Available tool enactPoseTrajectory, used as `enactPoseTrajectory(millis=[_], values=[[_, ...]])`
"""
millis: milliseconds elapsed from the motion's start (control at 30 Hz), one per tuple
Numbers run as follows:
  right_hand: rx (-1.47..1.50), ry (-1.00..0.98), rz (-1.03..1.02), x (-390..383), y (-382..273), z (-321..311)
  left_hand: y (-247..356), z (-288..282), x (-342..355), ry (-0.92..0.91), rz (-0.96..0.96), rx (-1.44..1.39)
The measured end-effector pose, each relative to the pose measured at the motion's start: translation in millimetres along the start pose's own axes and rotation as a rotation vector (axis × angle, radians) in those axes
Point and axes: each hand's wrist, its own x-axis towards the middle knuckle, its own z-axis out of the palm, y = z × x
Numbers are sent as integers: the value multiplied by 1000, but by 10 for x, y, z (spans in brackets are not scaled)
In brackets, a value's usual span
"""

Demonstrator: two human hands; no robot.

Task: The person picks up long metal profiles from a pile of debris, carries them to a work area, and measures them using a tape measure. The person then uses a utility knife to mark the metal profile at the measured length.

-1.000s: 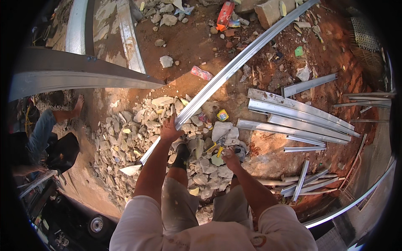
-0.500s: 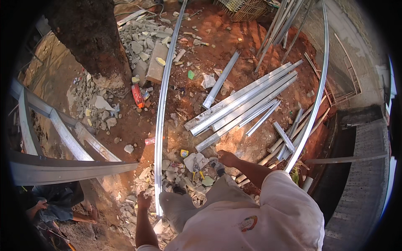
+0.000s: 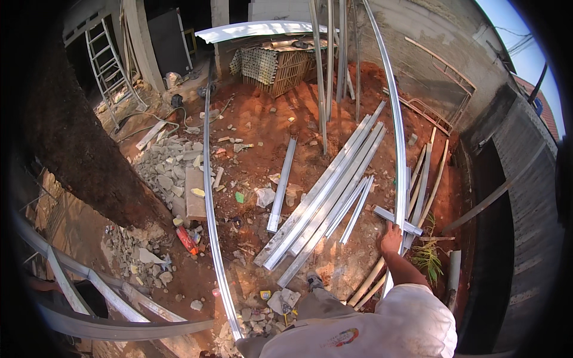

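Observation:
My right hand (image 3: 391, 240) reaches forward on the right. Its fingers close around a long, thin silver metal channel (image 3: 399, 155), which runs from the far edge down past my right side. Just beyond the fingers, a short metal channel piece (image 3: 407, 222) lies crosswise. My left hand is out of view. A second long metal channel (image 3: 210, 209) stretches away on my left side. Between the two, several shorter grey metal channels (image 3: 325, 200) lie in a loose bundle on the red soil. Pliers with yellow handles (image 3: 287, 311) rest on rubble near my feet.
A dark tree trunk (image 3: 89, 167) leans in at left, with broken concrete rubble (image 3: 164, 164) beside it. Metal framing (image 3: 107, 292) juts in at lower left. Upright poles (image 3: 330, 71) and a bamboo cage (image 3: 286, 68) stand ahead. A dark trench (image 3: 483, 238) borders the right.
The view has tilted up and forward. My right hand has moved from beside my knee to the long channel on the right. My left hand has left the view.

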Motion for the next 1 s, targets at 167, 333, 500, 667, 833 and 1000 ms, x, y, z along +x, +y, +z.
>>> enactPoseTrajectory(millis=[167, 333, 500, 667, 833, 1000], values=[[253, 68, 295, 492, 460, -31, 939, 618, -62, -161, 177, 159], [629, -14, 204, 535, 1117, 435, 2255, 1054, 424, -430, 339, 369], [661, -27, 177, 610, 1061, 508, 2972, 1146, 680, -552, 527, 510], [629, 151, 228, 646, 1125, 476, 3541, 1127, 1187, -329, 548, 386], [719, 90, 324, 657, 1260, 334, 3961, 1009, 745, -291, 611, 556], [706, 116, 238, 723, 1038, 619, 3175, 509, 730, -404, 460, 463]])
